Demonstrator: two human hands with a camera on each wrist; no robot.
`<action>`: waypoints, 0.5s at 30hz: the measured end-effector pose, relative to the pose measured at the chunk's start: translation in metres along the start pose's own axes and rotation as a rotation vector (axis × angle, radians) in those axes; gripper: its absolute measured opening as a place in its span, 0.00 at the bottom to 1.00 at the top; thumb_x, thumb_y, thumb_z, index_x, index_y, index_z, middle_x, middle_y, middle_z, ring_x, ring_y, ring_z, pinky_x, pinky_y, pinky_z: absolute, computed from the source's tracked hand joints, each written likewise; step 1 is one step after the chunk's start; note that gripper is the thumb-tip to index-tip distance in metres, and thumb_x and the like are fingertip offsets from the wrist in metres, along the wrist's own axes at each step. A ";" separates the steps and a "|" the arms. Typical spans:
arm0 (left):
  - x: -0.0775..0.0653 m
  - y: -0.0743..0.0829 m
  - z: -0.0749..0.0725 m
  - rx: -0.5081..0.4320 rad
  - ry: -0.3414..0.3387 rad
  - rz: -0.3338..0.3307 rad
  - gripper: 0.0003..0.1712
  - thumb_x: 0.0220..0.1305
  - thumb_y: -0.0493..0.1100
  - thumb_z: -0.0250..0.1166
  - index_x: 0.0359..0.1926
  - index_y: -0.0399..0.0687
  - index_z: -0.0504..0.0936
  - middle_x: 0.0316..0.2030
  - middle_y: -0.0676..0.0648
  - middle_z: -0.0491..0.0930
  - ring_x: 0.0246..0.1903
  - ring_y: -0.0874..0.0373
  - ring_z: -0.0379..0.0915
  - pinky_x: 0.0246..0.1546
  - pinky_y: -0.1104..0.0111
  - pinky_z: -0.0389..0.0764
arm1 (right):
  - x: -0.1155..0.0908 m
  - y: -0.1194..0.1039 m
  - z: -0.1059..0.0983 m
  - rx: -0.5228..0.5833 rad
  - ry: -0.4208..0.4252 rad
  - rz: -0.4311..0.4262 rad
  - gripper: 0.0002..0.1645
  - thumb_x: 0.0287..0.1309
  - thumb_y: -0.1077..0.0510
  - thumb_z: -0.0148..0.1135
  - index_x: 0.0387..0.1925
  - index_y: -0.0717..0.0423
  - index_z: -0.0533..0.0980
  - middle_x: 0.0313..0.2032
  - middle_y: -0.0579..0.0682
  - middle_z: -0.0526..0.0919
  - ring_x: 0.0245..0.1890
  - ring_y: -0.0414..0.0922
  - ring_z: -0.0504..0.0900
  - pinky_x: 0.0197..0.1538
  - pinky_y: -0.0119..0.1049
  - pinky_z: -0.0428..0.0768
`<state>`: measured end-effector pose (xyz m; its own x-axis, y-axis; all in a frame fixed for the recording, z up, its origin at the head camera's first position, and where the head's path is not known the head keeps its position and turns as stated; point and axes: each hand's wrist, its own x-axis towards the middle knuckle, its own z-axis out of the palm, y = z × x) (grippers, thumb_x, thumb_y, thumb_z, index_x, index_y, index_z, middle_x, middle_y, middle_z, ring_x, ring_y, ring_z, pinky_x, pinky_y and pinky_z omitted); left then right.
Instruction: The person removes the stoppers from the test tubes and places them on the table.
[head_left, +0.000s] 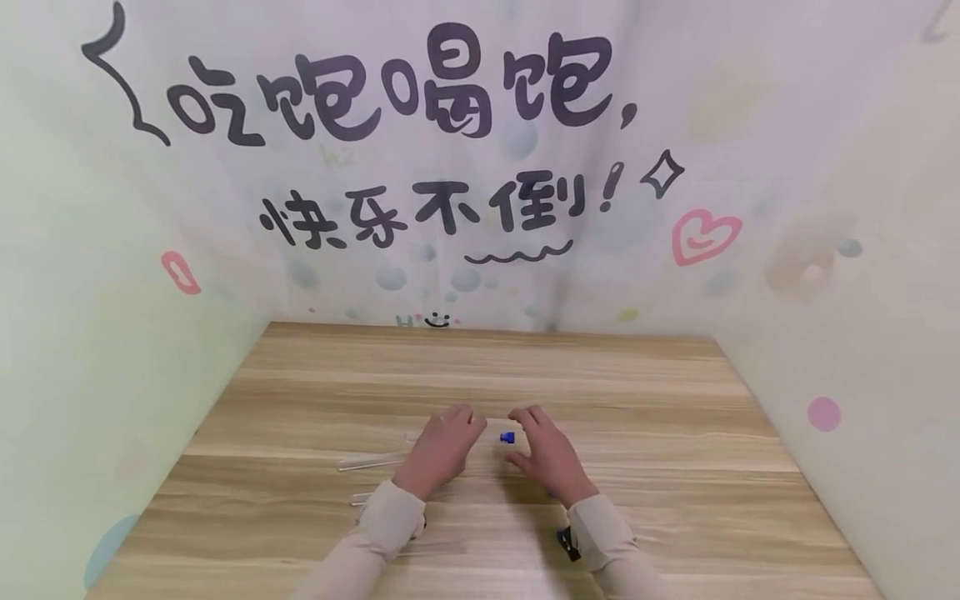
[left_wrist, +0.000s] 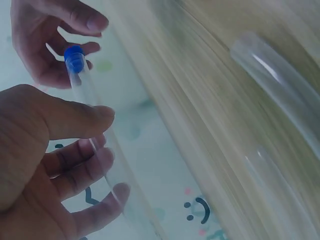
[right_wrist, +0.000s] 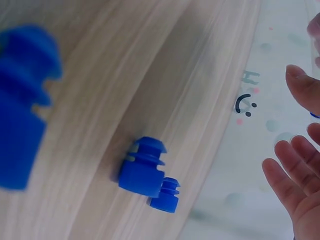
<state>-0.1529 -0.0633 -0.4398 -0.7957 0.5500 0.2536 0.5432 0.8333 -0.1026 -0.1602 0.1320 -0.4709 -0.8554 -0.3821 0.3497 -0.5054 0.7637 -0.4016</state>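
Observation:
My left hand (head_left: 442, 450) holds a clear test tube (left_wrist: 86, 91) between the thumb and fingers, above the table. A blue stopper (head_left: 507, 437) sits in the tube's end, on the side toward my right hand. Just beside that end, my right hand (head_left: 555, 458) has its fingers spread and its thumb apart from them. In the right wrist view the same hand (right_wrist: 306, 200) grips nothing that shows there. Three more blue stoppers lie on the table in that view: a near one (right_wrist: 20, 110), a middle one (right_wrist: 142, 167) and a small far one (right_wrist: 166, 196).
Clear tubes (head_left: 371, 462) lie on the wood-grain table (head_left: 637, 392) to the left, partly behind my left hand and sleeve. One tube (left_wrist: 280, 75) shows large in the left wrist view. Printed white walls (head_left: 480, 292) stand behind and at both sides.

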 end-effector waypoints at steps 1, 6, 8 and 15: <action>0.000 0.002 -0.001 -0.005 -0.006 0.000 0.18 0.48 0.33 0.71 0.41 0.49 0.77 0.36 0.48 0.76 0.37 0.55 0.75 0.29 0.62 0.80 | 0.000 -0.001 0.000 -0.003 0.006 -0.005 0.33 0.43 0.57 0.76 0.51 0.56 0.71 0.46 0.50 0.75 0.41 0.46 0.80 0.42 0.41 0.81; -0.003 0.011 -0.005 -0.016 -0.005 0.011 0.17 0.49 0.35 0.71 0.39 0.50 0.76 0.35 0.49 0.75 0.37 0.56 0.73 0.26 0.64 0.77 | -0.003 -0.006 -0.001 -0.023 0.026 -0.032 0.28 0.44 0.57 0.75 0.48 0.56 0.74 0.44 0.48 0.77 0.40 0.44 0.80 0.41 0.40 0.81; -0.003 0.013 -0.006 -0.008 0.003 0.018 0.16 0.49 0.35 0.71 0.38 0.50 0.76 0.35 0.49 0.75 0.35 0.56 0.72 0.25 0.66 0.76 | -0.004 -0.007 -0.002 -0.027 0.029 -0.037 0.25 0.45 0.57 0.74 0.46 0.56 0.75 0.43 0.48 0.78 0.39 0.44 0.81 0.41 0.39 0.81; -0.006 0.014 -0.005 0.026 0.072 0.041 0.16 0.46 0.34 0.71 0.35 0.49 0.76 0.32 0.49 0.73 0.32 0.57 0.72 0.23 0.69 0.74 | -0.006 -0.007 -0.003 -0.056 0.086 -0.108 0.17 0.43 0.59 0.75 0.35 0.52 0.76 0.31 0.44 0.78 0.31 0.39 0.80 0.35 0.33 0.79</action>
<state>-0.1391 -0.0554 -0.4381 -0.7511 0.5790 0.3171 0.5670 0.8119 -0.1392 -0.1514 0.1306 -0.4678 -0.7820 -0.4197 0.4608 -0.5851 0.7490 -0.3107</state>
